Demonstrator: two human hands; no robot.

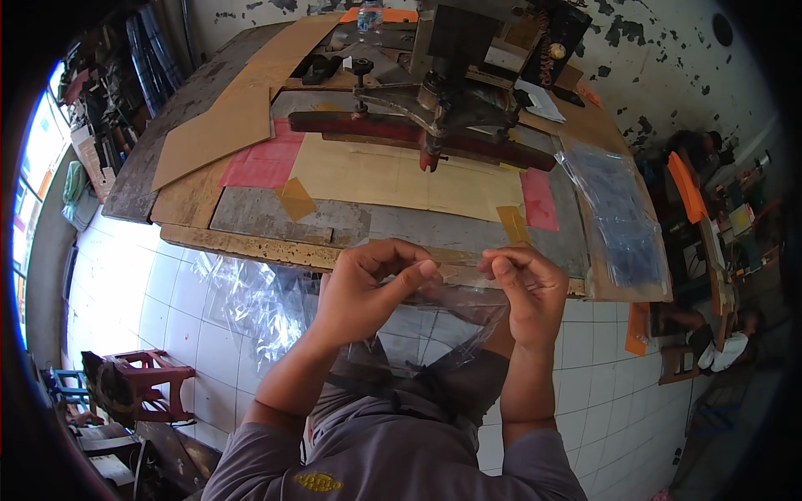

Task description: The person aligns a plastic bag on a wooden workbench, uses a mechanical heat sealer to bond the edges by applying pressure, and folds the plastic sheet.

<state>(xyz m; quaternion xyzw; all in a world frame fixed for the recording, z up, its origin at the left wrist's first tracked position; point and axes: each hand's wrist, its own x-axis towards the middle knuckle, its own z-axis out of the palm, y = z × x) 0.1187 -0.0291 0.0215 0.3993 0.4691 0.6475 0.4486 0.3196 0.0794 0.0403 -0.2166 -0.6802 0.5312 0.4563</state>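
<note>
A clear plastic sheet [455, 326] hangs between my hands in front of the table's near edge. My left hand [368, 288] pinches its upper edge between thumb and fingers. My right hand [530, 292] is closed in the same way on the sheet's other upper corner. Beyond my hands lies a pale yellow sheet [393, 179] with pink pieces at both ends, on a grey metal plate [393, 224]. Above it stands a press with a red bar [376, 132], apart from my hands. More crumpled clear film [259, 309] hangs beside my left forearm.
Flat clear plastic sheets [614, 217] lie on the table's right side. Cardboard [217, 138] covers part of the left. A clear jar [369, 18] stands at the back. A red stool [154, 384] is on the tiled floor; another person [731, 342] is at far right.
</note>
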